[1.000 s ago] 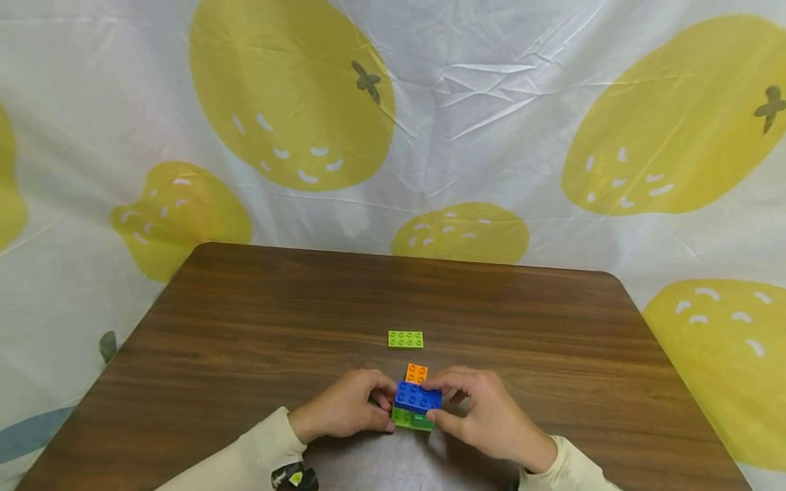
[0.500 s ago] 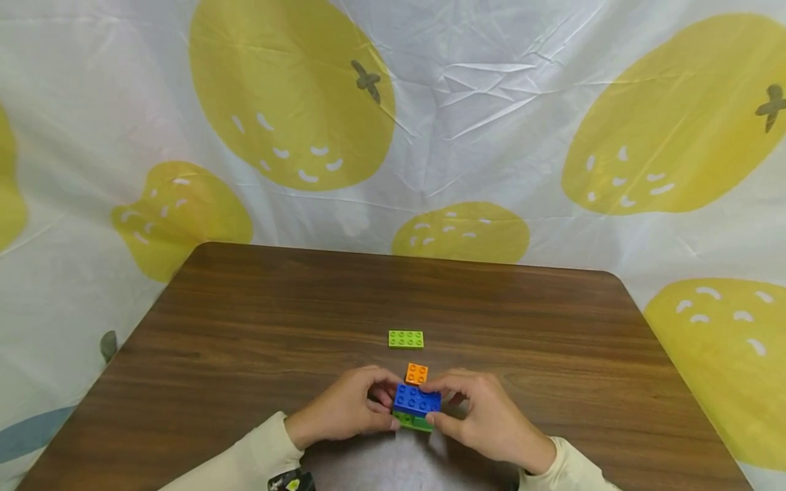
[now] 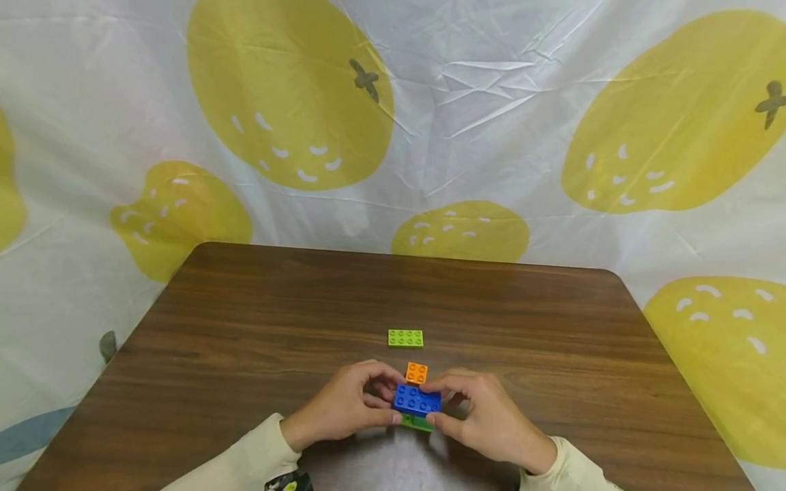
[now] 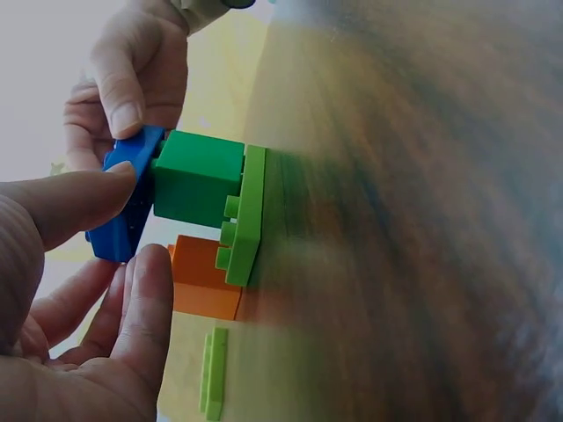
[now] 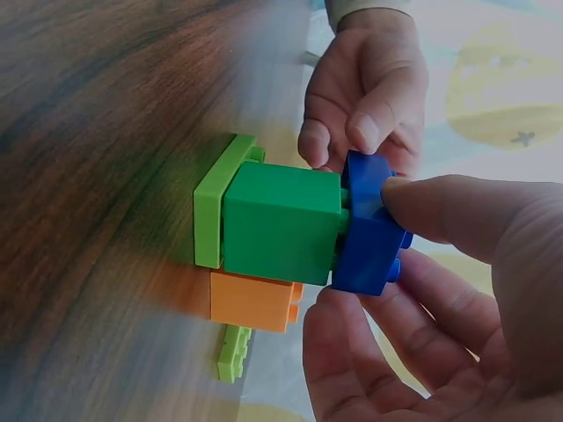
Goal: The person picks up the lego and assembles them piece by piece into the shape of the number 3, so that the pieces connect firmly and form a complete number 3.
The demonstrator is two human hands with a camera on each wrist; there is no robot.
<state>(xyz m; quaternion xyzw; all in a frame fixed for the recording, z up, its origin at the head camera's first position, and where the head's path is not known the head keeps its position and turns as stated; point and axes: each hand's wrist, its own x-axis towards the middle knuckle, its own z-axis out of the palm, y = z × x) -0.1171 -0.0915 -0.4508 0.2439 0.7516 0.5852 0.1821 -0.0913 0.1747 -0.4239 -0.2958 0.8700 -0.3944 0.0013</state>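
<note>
A blue building brick sits over a green brick, and a strip of the green brick's studs shows between them in the right wrist view. Below the green brick is a thin lime plate on the table. My right hand pinches the blue brick's right end between thumb and fingers. At its left end, my left hand pinches the same brick, thumb in front and fingers behind. An orange brick stands just behind the stack; whether it touches the plate I cannot tell.
A second lime plate lies studs up farther back on the brown wooden table. Behind the table hangs a white cloth printed with yellow fruit.
My left hand has shifted from beside the lower lime plate up to the blue brick. The blue brick has turned and shifted slightly, while my right hand keeps its hold.
</note>
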